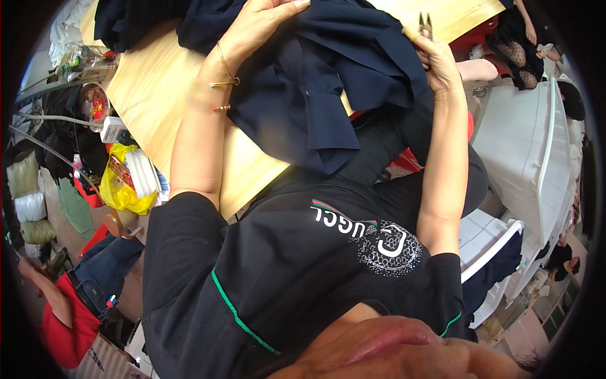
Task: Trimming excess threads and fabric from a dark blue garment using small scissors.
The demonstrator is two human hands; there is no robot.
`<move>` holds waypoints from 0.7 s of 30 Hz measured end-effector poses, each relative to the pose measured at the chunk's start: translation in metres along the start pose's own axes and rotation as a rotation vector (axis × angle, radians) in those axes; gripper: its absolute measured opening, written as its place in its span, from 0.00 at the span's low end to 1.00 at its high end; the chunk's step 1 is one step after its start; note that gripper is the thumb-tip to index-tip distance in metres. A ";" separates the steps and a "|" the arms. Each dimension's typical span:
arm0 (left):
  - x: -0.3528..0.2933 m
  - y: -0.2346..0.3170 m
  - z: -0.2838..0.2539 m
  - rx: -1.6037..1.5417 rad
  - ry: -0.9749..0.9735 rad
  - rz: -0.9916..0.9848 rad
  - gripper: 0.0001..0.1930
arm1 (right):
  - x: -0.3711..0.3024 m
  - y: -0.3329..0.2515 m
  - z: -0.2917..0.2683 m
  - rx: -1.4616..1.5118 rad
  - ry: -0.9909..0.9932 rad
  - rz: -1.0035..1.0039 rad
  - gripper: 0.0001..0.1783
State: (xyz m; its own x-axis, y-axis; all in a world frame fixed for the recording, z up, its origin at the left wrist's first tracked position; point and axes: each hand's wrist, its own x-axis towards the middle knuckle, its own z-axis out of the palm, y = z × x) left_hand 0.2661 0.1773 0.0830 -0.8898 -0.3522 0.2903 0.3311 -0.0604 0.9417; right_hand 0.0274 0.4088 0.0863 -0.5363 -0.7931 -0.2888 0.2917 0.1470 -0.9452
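Note:
A dark navy garment [379, 69] lies spread over the wooden table and hangs past its near edge toward my lap. At the upper edge of the view, my left hand [268, 20] pinches the navy cloth with thumb and fingers; the fingertips are partly cut off. Bracelets circle that wrist. My right hand [439, 62] is closed around small metal thread snips [425, 25], their blades pointing up and away from me. A yellowish cover [410, 33] sits on one of its fingertips. That hand is beside the garment's right edge.
The pale wooden table [148, 88] carries more dark cloth [136, 22] at the far left. White plastic bins [514, 142] stand to my right. On the left are a yellow plastic bag [117, 199] and a person in red [69, 322]. Another person [521, 38] is at the far right.

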 end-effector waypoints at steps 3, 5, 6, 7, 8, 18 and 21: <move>0.007 -0.013 -0.002 -0.143 -0.171 0.146 0.05 | 0.002 0.007 0.002 -0.128 0.039 0.015 0.08; 0.000 0.018 0.020 0.215 0.092 -0.306 0.07 | 0.005 0.015 0.010 -0.121 0.024 -0.015 0.13; 0.001 0.017 0.022 0.237 0.076 -0.336 0.08 | 0.004 0.015 0.015 -0.113 0.028 -0.013 0.13; 0.001 0.016 0.025 0.241 0.069 -0.341 0.08 | 0.001 0.013 0.019 -0.209 0.012 -0.128 0.13; 0.001 0.016 0.029 0.222 0.093 -0.306 0.07 | -0.001 0.011 0.023 -0.306 -0.003 -0.244 0.13; 0.007 0.005 0.020 -0.042 0.209 -0.447 0.05 | -0.030 -0.014 0.095 -1.088 0.082 -0.958 0.21; 0.009 0.013 0.026 -0.078 0.166 -0.381 0.05 | 0.000 0.014 0.098 -0.374 0.051 -1.404 0.21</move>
State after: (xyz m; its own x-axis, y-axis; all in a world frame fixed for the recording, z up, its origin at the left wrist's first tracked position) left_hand 0.2546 0.1977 0.1026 -0.8925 -0.4364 -0.1140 0.0164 -0.2840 0.9587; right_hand 0.1089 0.3524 0.0881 -0.2298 -0.3900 0.8917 -0.7015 -0.5687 -0.4296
